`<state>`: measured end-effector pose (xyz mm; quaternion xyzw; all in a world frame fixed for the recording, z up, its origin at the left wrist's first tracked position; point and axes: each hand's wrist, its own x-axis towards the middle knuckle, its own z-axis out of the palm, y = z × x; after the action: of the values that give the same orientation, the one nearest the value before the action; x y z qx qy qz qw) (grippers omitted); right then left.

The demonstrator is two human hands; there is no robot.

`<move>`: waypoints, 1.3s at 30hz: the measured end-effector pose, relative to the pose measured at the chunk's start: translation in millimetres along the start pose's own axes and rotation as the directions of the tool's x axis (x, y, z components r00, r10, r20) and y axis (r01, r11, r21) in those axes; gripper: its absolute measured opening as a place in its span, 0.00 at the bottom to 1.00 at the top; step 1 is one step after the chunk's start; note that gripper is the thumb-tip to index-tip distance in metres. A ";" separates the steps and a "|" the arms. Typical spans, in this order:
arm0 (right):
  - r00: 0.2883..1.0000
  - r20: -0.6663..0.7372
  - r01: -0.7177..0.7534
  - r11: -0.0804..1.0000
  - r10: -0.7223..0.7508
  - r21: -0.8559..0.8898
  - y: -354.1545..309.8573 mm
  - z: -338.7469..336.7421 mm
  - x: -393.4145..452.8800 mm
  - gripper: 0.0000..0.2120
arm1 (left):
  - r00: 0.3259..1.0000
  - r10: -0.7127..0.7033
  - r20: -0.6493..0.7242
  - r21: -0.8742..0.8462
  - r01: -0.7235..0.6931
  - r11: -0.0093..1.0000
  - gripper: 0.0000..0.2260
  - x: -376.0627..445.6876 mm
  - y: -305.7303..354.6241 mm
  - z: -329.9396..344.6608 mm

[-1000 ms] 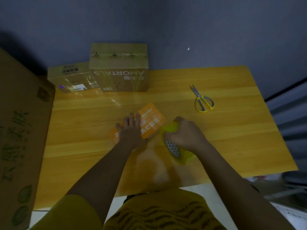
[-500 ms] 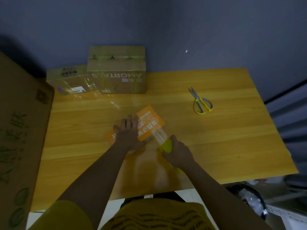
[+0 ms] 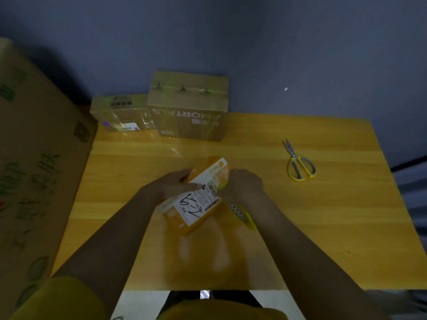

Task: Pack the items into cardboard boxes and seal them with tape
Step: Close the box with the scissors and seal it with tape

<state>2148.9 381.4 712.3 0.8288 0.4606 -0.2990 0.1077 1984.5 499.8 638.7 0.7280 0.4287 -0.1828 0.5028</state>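
Box (image 3: 196,197) is up off the worktop (image 3: 323,215) now, label side showing: left hand (image 3: 171,185) grips its 9 o'clock edge, right hand (image 3: 245,184) clasps the tape dispenser (image 3: 242,214) — wrapping on.

Head-worn camera looks steeply down over the table (image 3: 323,227).

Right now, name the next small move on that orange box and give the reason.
Probably draw the tape dispenser across the orange box. The left hand holds the box tilted off the table, label side up, and the right hand grips the dispenser against its right edge. Whether tape already sticks is unclear.
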 end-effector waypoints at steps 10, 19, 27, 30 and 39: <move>0.983 -0.061 0.176 0.982 -0.171 0.071 -44.2 -47.8 38.0 0.40 | 0.884 0.042 -0.466 0.546 0.249 0.800 0.53 -7.3 0.9 53.2; 0.812 -0.550 0.340 0.925 -0.198 0.169 -20.6 15.7 0.0 0.27 | 0.808 0.111 -0.579 0.530 0.270 0.804 0.56 3.4 -14.3 64.7; 0.973 -0.203 0.110 0.994 -0.106 0.007 49.8 63.0 -37.5 0.29 | 0.865 0.102 -0.492 0.585 0.242 0.774 0.57 9.4 -6.0 58.8; 0.985 -0.169 0.061 0.988 -0.037 0.141 55.7 91.7 -29.9 0.36 | 0.873 0.086 -0.480 0.593 0.250 0.765 0.58 10.1 -5.0 56.8; 0.986 -0.166 0.033 0.990 -0.010 0.134 42.9 118.8 -20.5 0.34 | 0.875 0.088 -0.476 0.584 0.240 0.776 0.57 10.2 -7.1 56.7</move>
<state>2129.2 289.4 625.5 0.8511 0.4553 -0.2610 0.0092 1993.8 454.7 603.2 0.8563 0.4836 -0.1503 0.1019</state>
